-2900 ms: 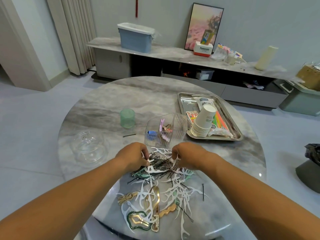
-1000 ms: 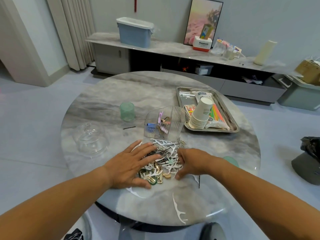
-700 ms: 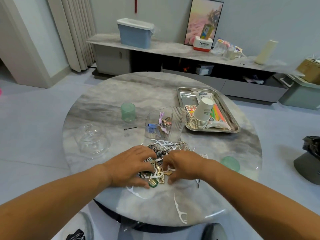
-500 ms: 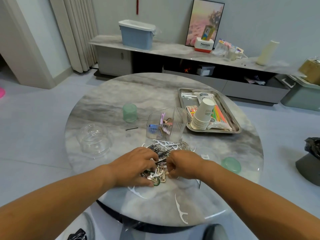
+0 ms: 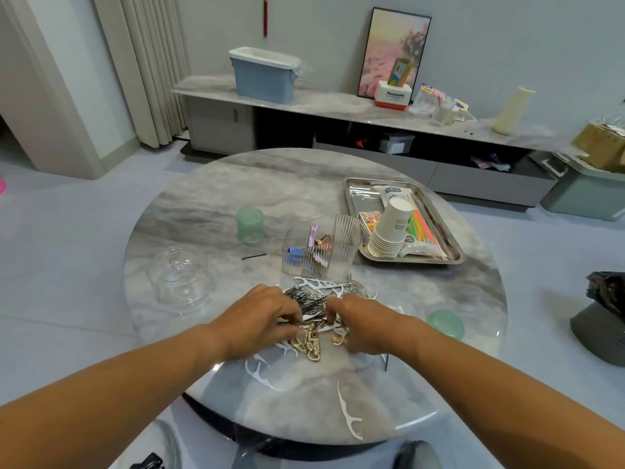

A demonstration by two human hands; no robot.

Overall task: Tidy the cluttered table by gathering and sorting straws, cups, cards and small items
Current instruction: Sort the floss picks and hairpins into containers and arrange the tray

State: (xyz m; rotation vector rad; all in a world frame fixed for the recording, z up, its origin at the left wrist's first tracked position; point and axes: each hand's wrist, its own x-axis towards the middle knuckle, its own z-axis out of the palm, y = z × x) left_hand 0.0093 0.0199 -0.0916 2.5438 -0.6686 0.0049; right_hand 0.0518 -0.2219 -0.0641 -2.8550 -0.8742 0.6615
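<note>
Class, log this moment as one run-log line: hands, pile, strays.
left hand: gripping pile | right hand: gripping pile | pile of hairpins and floss picks: between hands | stray floss pick: near table edge

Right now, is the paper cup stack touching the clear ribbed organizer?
Apart. In the head view, the paper cup stack lies inside the metal tray, and the tray's raised rim plus a strip of bare table separate it from the clear ribbed organizer.

Both bare forearms reach forward and converge near the middle. The left hand (image 5: 262,318) lies palm down, fingers curled inward toward the right. The right hand (image 5: 363,324) mirrors it, fingers bent, fingertips nearly meeting.
</note>
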